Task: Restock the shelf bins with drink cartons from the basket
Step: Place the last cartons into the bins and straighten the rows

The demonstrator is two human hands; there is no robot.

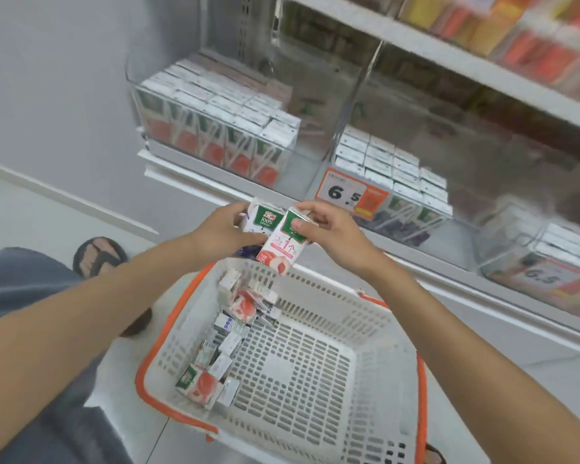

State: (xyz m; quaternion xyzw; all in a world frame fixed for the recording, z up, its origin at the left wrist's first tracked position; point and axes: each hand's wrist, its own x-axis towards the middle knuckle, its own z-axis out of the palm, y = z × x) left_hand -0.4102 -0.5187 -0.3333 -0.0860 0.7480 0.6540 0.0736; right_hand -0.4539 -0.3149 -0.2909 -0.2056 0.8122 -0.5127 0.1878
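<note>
The right hand [332,236] grips a peach carton [282,251] by its top end, with the thumb laid across the green badge and the fingers curled behind. The carton's face shows a big pink "1个" above a peach picture, and the thumb hides most of the badge.

The left hand [220,231] holds a second carton [264,220] touching the first. Its green badge reads "100%" under a red brand mark too small to read. Its dark purple lower part is mostly hidden behind the peach carton and the palm.

Directly under both hands a white basket [315,316] with orange handles stands on the floor. Loose cartons [230,329], peach and purple mixed, lie heaped along its wall beneath the left hand. Their print is too blurred to read.

Beyond the left hand, a clear bin [211,128] on the shelf holds rows of upright peach cartons. Beyond the right hand, a purple bin [395,182] holds purple-fronted cartons, and the price tag [347,193] on it reads "6.5". Farther out on the right hand's side, a third bin carries a smeared tag [546,279] that also reads "6.5". Above, orange and yellow packs [533,38] are blurred and cut off by the frame edge.

Out past the left forearm is a foot in a dark sandal [98,256].
</note>
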